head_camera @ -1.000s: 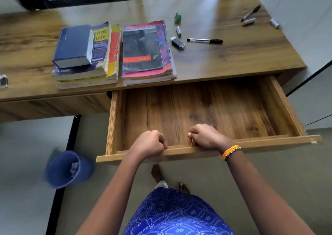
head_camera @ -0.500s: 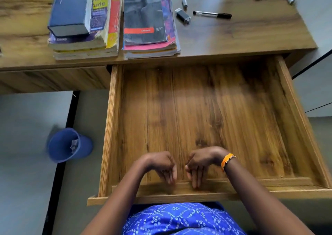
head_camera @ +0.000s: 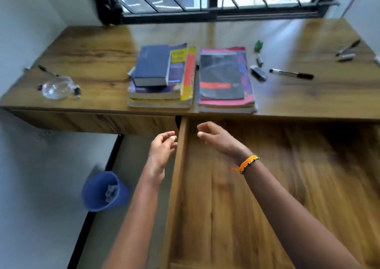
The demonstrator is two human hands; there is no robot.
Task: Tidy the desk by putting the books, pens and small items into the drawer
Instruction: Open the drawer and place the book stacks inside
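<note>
Two book stacks (head_camera: 162, 77) (head_camera: 224, 79) lie on the desk (head_camera: 92, 63) just beyond the left hand (head_camera: 162, 147) and right hand (head_camera: 216, 137), both loosely curled, empty, over the open drawer (head_camera: 267, 186).

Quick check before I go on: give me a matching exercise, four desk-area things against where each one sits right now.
Things:
1. dark blue book
2. black-capped pen
3. blue bin
4. clear glass object

Places:
A. on the floor, left of the open drawer
B. left end of the desk
C. top of the left book stack
D. on the desk, right of the pink-covered stack

Pairs: 1-C, 2-D, 3-A, 4-B
</note>
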